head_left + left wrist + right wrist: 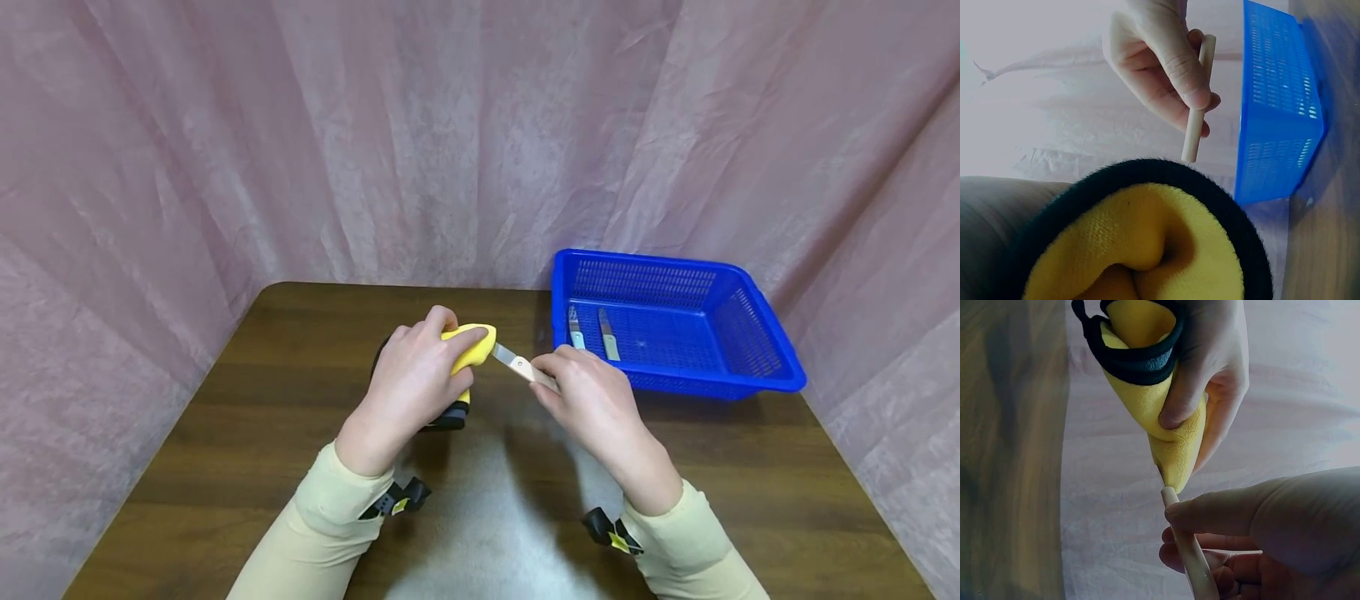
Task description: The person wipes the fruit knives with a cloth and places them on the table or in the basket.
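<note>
My left hand [416, 367] grips a yellow cloth [480, 343] with black edging, bunched to a point around the blade of a small knife [523, 367]. A short stretch of bare blade shows between the cloth and the pale handle. That handle is pinched between the thumb and fingers of my right hand [592, 396]. In the right wrist view the left thumb presses the cloth [1175, 444] near its tip, close to the knife handle [1191, 556]. Seen from the left wrist, the cloth's near end [1104, 231] curves open, with its black rim around yellow folds.
A blue plastic basket [757, 379] stands at the back right of the brown wooden table [247, 400]. Inside it on the left lie two small knives, one with a light blue handle [577, 339] and one with a pale green handle [611, 347]. Pink curtains [450, 150] hang behind.
</note>
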`<state>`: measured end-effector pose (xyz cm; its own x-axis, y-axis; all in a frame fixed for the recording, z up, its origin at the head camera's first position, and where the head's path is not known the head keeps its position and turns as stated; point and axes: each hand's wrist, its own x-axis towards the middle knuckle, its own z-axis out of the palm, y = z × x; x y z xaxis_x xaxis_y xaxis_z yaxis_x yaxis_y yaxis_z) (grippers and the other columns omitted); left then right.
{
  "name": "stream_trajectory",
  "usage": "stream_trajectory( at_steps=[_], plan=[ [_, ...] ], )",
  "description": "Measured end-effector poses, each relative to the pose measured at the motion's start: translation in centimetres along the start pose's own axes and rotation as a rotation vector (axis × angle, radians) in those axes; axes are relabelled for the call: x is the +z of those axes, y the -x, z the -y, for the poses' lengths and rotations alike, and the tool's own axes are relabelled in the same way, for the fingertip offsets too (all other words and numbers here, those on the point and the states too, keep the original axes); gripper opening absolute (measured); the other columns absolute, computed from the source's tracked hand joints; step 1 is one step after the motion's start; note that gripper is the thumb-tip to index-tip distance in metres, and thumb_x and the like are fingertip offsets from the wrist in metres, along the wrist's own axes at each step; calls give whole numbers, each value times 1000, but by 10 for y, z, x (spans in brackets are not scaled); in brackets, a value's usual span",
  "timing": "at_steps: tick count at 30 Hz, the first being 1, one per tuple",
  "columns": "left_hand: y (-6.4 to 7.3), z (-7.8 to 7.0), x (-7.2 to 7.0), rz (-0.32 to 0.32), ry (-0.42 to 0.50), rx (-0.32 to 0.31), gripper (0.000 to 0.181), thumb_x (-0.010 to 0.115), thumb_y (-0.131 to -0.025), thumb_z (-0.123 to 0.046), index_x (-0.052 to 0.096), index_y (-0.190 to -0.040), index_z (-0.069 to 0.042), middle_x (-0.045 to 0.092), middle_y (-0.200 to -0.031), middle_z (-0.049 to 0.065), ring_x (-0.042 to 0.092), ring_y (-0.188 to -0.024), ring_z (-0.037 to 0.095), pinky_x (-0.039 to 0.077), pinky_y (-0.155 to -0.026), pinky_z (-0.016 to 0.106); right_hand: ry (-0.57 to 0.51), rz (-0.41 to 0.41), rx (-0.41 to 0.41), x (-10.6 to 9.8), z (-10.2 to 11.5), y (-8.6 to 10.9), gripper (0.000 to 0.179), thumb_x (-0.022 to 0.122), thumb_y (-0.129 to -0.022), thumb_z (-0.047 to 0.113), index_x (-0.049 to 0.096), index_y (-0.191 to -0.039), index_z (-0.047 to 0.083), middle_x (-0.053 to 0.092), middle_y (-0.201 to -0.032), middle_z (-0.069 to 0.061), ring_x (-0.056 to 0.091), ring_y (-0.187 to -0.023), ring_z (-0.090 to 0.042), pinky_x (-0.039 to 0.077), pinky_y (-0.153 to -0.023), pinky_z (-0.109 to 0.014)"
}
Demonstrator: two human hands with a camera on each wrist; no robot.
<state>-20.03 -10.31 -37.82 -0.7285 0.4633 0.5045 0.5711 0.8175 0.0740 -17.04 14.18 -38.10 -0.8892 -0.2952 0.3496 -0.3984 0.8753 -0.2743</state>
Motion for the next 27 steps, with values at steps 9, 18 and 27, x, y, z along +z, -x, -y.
stream_trajectory(
  at_steps=[9, 18, 27],
  plan=[
    [1, 4, -4, -1, -9, -17, 50, 82, -86, -12, 81, -134, -21, 66, -117, 16, 71, -81, 31, 55, -72, 50, 12, 13, 4, -5, 2, 2, 15, 89, -93, 17, 85, -107, 15, 69, -88, 4, 64, -79, -20, 53, -64, -40],
    [2, 6, -1, 15, -5, -28, 50, 82, -86, -13, 81, -135, -21, 66, -117, 16, 71, -81, 31, 55, -72, 50, 7, 27, -1, -4, 1, 2, 14, 89, -93, 16, 85, -106, 16, 68, -87, 6, 63, -78, -20, 53, -63, -40],
    [0, 11, -4, 41, 13, -74, 52, 81, -86, -13, 80, -137, -22, 65, -119, 15, 70, -82, 31, 55, -75, 51, 7, 22, 4, -7, 0, 2, 14, 89, -93, 16, 85, -107, 16, 66, -84, 6, 62, -76, -19, 52, -63, -40]
  ],
)
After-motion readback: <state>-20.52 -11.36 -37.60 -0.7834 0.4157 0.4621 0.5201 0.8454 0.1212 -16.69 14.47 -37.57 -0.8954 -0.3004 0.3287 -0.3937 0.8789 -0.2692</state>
